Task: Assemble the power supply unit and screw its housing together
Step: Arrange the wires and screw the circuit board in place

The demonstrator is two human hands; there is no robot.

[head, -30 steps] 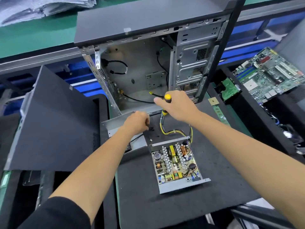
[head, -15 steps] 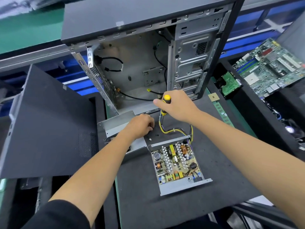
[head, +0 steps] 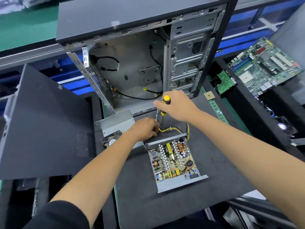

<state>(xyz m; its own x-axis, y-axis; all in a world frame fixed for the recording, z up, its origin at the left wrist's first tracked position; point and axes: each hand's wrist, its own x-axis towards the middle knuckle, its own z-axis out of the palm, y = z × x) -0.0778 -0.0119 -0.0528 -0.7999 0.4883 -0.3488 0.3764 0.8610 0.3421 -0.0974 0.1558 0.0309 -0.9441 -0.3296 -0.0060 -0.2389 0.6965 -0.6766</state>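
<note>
Open grey metal power supply tray with exposed circuit board (head: 173,160) lies flat on dark foam mat (head: 214,162), just nearer than both hands, long axis running away from viewer. Right hand (head: 177,105) grips yellow-black screwdriver (head: 164,106), upright, tip down. Left hand (head: 145,128), fingers curled, pinches yellow wire bundle (head: 170,129) beside grey metal housing cover with fan (head: 115,125).
</note>
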